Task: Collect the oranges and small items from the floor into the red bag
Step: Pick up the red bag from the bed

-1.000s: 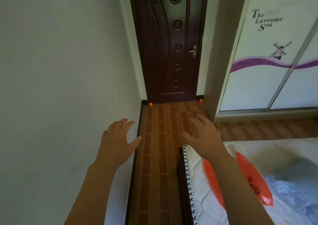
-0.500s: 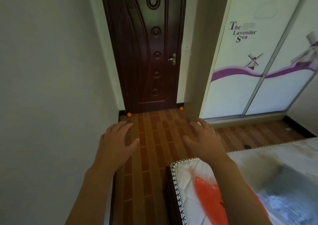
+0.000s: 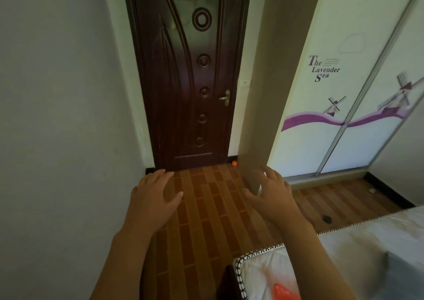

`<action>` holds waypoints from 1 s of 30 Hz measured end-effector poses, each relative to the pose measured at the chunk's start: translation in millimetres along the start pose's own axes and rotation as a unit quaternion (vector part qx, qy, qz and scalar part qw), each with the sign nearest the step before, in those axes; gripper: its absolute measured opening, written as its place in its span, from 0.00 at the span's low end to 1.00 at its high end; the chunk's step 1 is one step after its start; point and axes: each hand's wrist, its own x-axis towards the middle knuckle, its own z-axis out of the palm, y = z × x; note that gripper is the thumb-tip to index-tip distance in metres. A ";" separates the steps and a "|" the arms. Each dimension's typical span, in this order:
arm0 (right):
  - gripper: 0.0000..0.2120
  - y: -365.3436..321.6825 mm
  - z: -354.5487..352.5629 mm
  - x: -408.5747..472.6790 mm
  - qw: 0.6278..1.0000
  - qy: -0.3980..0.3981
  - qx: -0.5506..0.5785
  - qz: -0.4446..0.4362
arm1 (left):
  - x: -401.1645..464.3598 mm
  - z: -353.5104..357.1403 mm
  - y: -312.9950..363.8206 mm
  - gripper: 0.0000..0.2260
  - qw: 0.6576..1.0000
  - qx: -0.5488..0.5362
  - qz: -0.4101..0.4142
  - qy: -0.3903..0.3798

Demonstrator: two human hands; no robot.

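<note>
One small orange (image 3: 234,163) lies on the brown tiled floor at the right foot of the dark door. A second orange seen earlier at the door's left foot is hidden behind my left hand (image 3: 153,196). Both my hands are held out in front of me, palms down, fingers spread, holding nothing. My right hand (image 3: 270,196) hovers in front of the wall corner. A corner of the red bag (image 3: 284,292) lies on the mattress at the bottom edge. A small dark item (image 3: 326,218) and a small white item (image 3: 372,190) lie on the floor at right.
A dark wooden door (image 3: 190,82) closes the narrow passage ahead. A beige wall corner (image 3: 259,116) and a sliding wardrobe (image 3: 339,107) stand at right. The mattress (image 3: 358,254) fills the lower right. A grey wall (image 3: 57,116) runs along the left.
The view has swung to the right and upward, so the door and floor shifted in frame. The left orange has slipped behind my left hand. Less of the red bag shows.
</note>
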 end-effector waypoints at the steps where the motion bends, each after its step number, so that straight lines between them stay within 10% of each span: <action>1: 0.30 -3.3 4.8 10.2 1.000 -0.005 0.001 0.000 | 4.8 0.8 -6.6 0.35 1.000 -0.002 -0.003 0.000; 30: 0.33 48.9 70.1 381.0 0.999 -0.025 0.036 -0.005 | 336.5 65.2 -9.2 0.33 0.999 0.013 -0.032 0.039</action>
